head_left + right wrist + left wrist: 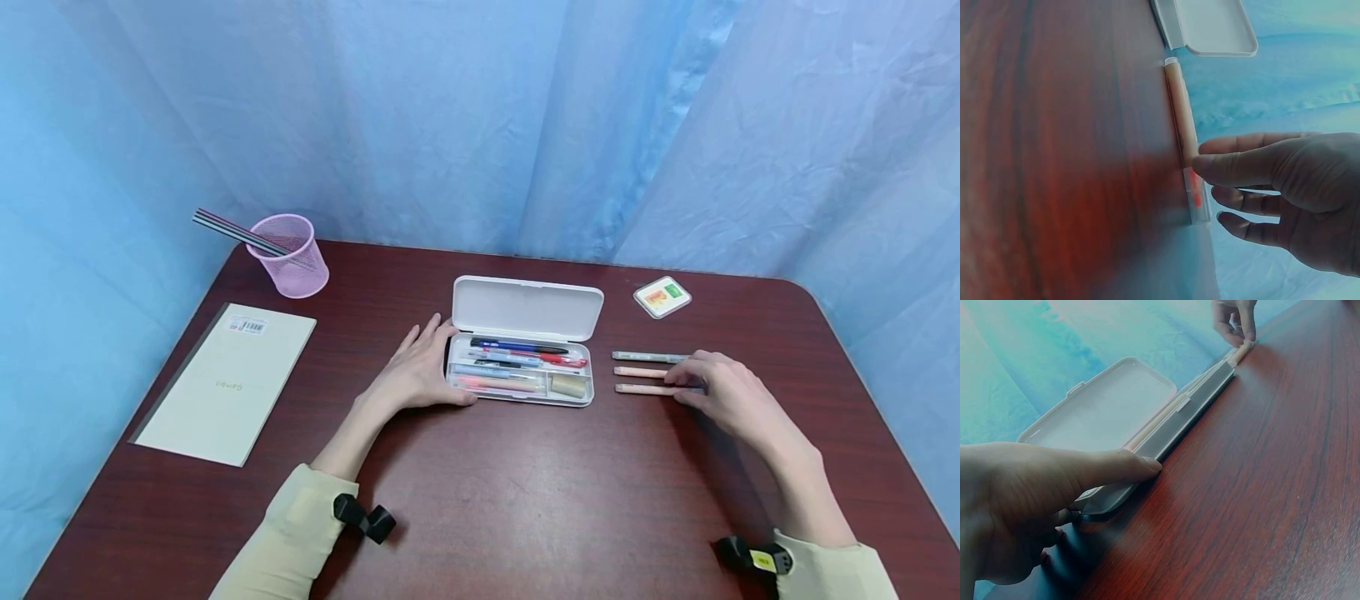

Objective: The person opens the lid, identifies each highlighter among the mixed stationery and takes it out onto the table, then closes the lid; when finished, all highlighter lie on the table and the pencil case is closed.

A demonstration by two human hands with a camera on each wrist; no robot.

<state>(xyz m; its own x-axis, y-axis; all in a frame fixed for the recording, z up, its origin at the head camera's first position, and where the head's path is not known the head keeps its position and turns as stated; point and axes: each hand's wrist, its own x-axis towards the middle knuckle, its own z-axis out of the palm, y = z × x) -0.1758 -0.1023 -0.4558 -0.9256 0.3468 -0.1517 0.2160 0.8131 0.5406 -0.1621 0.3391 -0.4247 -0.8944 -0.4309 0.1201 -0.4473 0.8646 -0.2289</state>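
A white pencil case (527, 307) lies with its lid raised in the middle of the table. Inside are several pens, among them a dark blue pen (517, 345), plus a beige block (567, 385) in the front right compartment. My left hand (412, 371) holds the case's left end, its thumb against the front wall in the left wrist view. To the right, three slim pens lie side by side: a grey-green one (645, 357), a peach one (637, 372) and a pale beige one (641, 389). My right hand (723, 396) pinches the nearest, beige pen between thumb and index finger.
A pink mesh cup (300, 267) with several dark sticks (236, 229) leaning out stands at the back left. A cream notebook (225, 387) lies at the left. Behind the three pens is a small clear-edged square (662, 297). Blue curtain (480, 125) hangs behind the table.
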